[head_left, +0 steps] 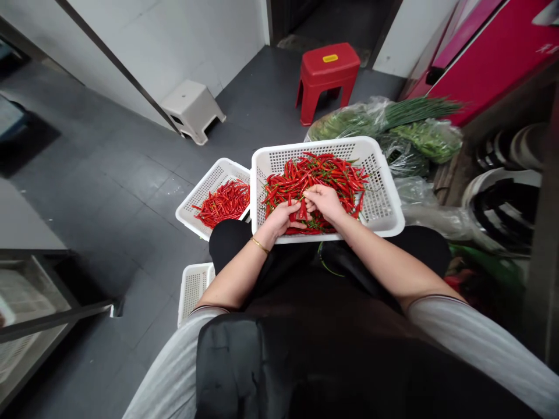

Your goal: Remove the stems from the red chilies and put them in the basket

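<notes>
A white perforated plastic basket (383, 203) rests across my lap, with a heap of red chili peppers (325, 169) on green stems inside. Over the near part of the heap, my left hand (283, 219) is closed around a few red chilies, their tips showing between the fingers. My right hand (322, 201) meets it, thumb and fingers pinched at the green stem end of a chili. The exact grip at the fingertips is partly hidden. To the left, a second white basket (187, 210) on the floor holds red chilies (225, 202) with hardly any green showing.
Another white basket (192, 291) sits by my left leg. A white stool (192, 107) and a red stool (329, 75) stand ahead. Bagged green vegetables (430, 139) lie at the right, near a white bucket (489, 180) with black contents. A metal-framed rack (48, 302) is at left.
</notes>
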The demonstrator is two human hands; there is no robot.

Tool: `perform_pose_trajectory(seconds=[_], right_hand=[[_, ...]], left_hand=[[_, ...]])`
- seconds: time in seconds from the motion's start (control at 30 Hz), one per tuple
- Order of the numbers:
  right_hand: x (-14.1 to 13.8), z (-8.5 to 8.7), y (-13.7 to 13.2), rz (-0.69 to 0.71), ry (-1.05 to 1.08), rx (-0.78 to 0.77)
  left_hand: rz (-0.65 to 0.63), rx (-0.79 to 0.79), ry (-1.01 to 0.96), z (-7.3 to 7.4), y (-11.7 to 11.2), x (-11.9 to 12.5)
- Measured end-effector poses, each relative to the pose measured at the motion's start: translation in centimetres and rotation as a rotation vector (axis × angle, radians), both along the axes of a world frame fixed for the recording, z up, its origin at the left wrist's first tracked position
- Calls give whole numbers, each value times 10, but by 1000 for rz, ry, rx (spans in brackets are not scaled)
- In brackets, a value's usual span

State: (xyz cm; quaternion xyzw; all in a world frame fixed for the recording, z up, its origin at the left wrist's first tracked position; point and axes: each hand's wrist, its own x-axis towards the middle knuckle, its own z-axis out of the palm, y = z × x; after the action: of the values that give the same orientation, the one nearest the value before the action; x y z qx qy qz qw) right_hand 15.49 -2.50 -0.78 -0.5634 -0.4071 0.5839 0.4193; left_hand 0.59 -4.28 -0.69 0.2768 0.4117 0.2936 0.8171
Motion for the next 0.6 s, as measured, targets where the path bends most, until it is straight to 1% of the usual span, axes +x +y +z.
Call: perform_pose_trajectory(seconds=[0.07, 0.13, 0.2, 0.23, 0.3, 0.37, 0.43, 0.53, 0.6], right_hand=[[-1, 0, -5, -12, -106, 121], [1, 2, -7, -14, -127, 195], [7, 6, -8, -35, -48, 176], [11, 8, -8, -16, -5, 141], [18, 13, -10, 104, 17, 91], [22, 16, -13, 255, -66, 125], [21, 18, -18, 326, -243, 249], [15, 16, -23, 309, -688, 461], [15, 11, -22, 292, -964, 524]], left_hand=[[11, -73, -32, -2, -3, 5], [29, -70, -67, -3, -5, 8], [17, -19, -138, -4, -6, 5], [-10, 7, -182, -3, -6, 3], [-89, 40, -254, -1, -6, -4], [-130, 57, -279, 3, -6, -9], [-140, 54, -254, 6, -7, -9], [-104, -11, -161, 10, -11, -1], [-45, -83, -103, 12, -14, 7]])
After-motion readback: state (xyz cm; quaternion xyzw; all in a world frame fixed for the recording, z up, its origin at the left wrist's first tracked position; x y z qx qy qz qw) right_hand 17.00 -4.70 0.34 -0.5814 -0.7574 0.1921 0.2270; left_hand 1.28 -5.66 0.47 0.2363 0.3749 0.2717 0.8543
